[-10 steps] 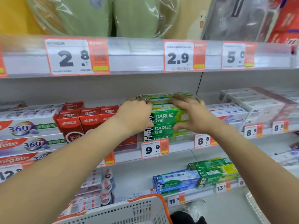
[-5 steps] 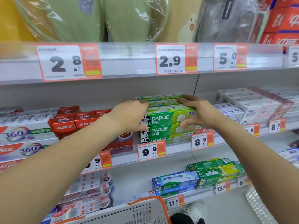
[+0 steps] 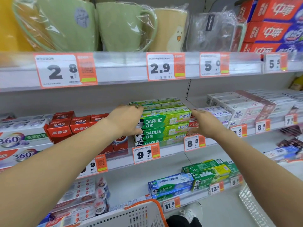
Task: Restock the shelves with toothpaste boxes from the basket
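Stack of green cardboard Darlie toothpaste boxes [image 3: 164, 123] sits between your hands: left hand [image 3: 126, 119] curls over its left end, hiding the fingertips; right hand [image 3: 205, 124] presses straight fingers against its right end.

No sleeves are worn: both forearms are bare to the frame edge. No rings, watch or gloves are seen on the left hand [image 3: 127, 119] or right hand [image 3: 207, 124].
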A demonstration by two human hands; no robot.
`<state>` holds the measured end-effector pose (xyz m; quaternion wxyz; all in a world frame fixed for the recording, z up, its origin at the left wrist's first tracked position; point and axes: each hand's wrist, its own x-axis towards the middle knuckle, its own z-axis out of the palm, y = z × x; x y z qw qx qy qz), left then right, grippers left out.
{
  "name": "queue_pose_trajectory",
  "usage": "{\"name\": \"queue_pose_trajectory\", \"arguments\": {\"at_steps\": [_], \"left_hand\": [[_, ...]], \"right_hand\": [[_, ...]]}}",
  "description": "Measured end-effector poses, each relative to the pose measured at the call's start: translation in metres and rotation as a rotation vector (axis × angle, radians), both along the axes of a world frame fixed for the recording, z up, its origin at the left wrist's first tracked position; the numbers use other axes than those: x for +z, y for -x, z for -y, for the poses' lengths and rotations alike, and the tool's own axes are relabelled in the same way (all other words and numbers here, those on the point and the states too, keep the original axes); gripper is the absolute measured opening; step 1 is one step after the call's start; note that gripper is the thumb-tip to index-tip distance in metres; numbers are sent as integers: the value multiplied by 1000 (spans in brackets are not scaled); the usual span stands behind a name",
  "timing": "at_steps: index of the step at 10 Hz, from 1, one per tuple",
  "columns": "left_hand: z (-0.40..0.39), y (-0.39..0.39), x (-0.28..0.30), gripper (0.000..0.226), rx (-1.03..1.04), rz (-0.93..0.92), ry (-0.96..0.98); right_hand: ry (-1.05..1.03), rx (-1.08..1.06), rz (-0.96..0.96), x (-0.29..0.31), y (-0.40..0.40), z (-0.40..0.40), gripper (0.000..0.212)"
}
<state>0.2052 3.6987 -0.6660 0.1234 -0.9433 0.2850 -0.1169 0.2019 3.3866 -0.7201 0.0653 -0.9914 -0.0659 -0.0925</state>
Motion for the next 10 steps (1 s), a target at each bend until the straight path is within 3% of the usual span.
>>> {"name": "queue_pose_trajectory", "arguments": {"at_steps": [1, 3, 8, 9, 10], "left_hand": [[1, -1, -1, 65, 2, 2, -4], [2, -4, -4, 69, 15, 10, -19], [2, -2, -3, 76, 76, -72, -17], [-1, 3, -1, 81, 69, 13, -32], [-6, 12, 1, 69, -40, 115, 137]], "right_hand": [[-14, 39, 42, -3, 1, 1, 57], [-75, 95, -4, 5, 7, -3, 54], [-247, -2, -107, 15, 23, -18, 35], [-271, -76, -73, 17, 25, -17, 58], [-330, -230, 115, 22, 31, -22, 61]]}}
